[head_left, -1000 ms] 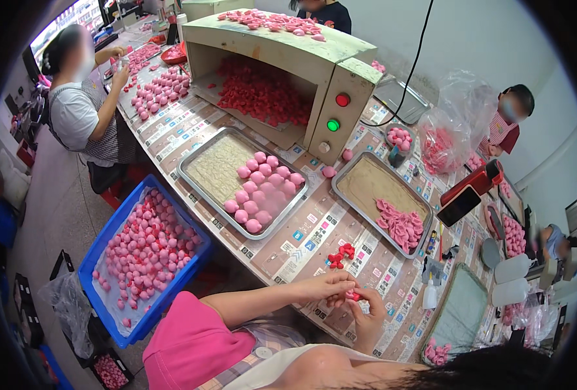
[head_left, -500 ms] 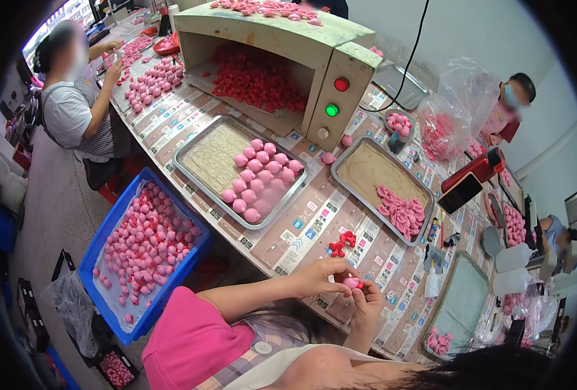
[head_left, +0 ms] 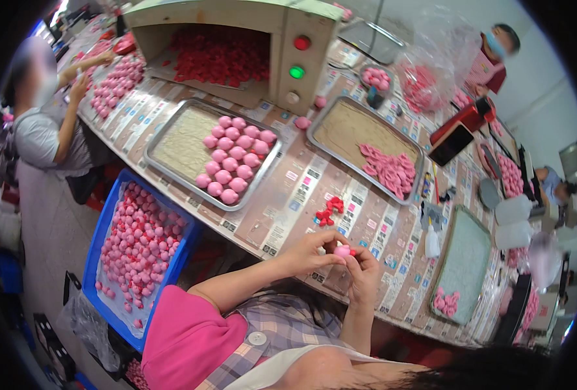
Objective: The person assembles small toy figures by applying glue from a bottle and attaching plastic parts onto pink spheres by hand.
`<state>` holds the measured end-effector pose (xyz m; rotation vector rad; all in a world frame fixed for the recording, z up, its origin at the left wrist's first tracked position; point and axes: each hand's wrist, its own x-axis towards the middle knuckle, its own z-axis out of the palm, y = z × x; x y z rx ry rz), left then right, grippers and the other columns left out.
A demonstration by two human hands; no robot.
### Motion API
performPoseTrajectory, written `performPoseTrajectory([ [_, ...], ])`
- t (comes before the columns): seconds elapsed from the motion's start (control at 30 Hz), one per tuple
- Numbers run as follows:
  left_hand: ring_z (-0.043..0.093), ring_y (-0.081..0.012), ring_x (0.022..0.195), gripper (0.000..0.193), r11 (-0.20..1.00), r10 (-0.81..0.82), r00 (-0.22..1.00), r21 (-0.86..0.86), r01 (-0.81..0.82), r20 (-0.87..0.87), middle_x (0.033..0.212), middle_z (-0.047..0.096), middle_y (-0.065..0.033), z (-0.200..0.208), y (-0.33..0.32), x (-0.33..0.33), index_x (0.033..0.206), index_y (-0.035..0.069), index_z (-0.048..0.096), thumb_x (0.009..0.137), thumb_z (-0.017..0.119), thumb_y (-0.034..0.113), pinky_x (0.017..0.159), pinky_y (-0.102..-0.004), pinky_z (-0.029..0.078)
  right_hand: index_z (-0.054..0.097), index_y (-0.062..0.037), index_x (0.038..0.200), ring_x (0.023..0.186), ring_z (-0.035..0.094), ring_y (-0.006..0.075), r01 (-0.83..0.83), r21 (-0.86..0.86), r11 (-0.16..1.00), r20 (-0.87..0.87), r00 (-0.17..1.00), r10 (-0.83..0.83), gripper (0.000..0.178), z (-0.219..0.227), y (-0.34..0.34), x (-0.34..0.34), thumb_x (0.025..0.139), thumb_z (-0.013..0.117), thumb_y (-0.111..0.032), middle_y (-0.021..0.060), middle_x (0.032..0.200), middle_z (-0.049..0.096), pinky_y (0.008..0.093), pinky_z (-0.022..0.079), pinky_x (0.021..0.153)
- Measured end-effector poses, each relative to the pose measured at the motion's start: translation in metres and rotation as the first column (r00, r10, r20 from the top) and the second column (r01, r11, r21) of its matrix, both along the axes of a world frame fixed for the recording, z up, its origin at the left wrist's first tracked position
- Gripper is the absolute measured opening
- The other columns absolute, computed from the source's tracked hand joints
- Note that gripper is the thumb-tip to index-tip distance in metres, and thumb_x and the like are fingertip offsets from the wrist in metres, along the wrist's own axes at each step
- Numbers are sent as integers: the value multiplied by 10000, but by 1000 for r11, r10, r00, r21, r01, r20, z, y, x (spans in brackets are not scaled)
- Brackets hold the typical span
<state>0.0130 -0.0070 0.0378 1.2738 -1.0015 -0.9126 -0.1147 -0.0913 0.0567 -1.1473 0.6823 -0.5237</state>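
Note:
Between my two hands, over the near edge of the table, is a small pink ball-shaped piece with a red part on its right side. My left hand pinches it from the left, thumb and fingertips together. From the right, my right hand grips it by the red part. Just beyond my hands lies a small group of red pieces on the tabletop. Farther left, a metal tray carries rows of pink balls. Another metal tray holds a heap of flat pink pieces.
A cream machine with red and green lights holds red pieces. At lower left stands a blue crate of pink balls. A greenish tray, a white bottle and a phone are at right. Co-workers sit left and far right.
The view has shifted, so the table and trays appear higher and farther left. My hands keep the pink piece between them, with the fingers slightly rearranged.

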Motion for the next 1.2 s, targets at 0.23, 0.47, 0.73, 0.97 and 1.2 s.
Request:
performPoseTrajectory([
  [0.23, 549, -142, 801, 427, 989, 145, 987, 29, -143, -73, 891, 529, -63, -3, -2, 2, 1088, 30, 471, 706, 645, 109, 713, -272, 449, 563, -18, 846, 636, 509, 96, 44, -555, 831, -96, 989, -117, 172, -11, -8, 12, 692, 639, -31, 31, 729, 559, 211, 401, 583],
  [0.47, 530, -126, 917, 449, 998, 14, 829, 57, 22, -559, 1055, 536, -76, -7, -11, -5, 1193, 5, 407, 767, 547, -18, 793, -244, 435, 566, -41, 872, 663, 542, 195, -86, -902, 423, -195, 955, -222, 226, 1, -5, 7, 664, 649, -66, 80, 760, 555, 278, 427, 609],
  [0.73, 548, -163, 888, 481, 1000, 22, 748, 23, -9, -664, 1131, 493, -132, -6, -7, -4, 1166, 9, 428, 733, 619, 89, 777, -301, 470, 573, -20, 902, 727, 536, 246, 205, -918, 341, -124, 668, -734, 221, -5, -128, -66, 714, 620, -126, 102, 816, 567, 338, 424, 669],
  [0.97, 494, -180, 1017, 403, 998, -55, 757, -19, 56, -651, 1148, 474, -142, -4, -9, -4, 1142, 9, 420, 766, 564, 33, 856, -316, 433, 576, -27, 894, 837, 508, 334, -185, -877, 443, -478, 427, -768, 436, -36, -183, -88, 651, 667, -377, 184, 852, 557, 412, 392, 735],
  [1.2, 542, -201, 941, 416, 1000, -10, 796, -1, 12, -605, 1133, 487, -165, -2, -9, -4, 1132, 30, 429, 745, 581, 33, 830, -315, 444, 531, 27, 835, 689, 564, 326, 62, -845, 531, -436, 494, -752, 478, -15, -155, -75, 622, 696, -368, 197, 751, 585, 392, 430, 641],
])
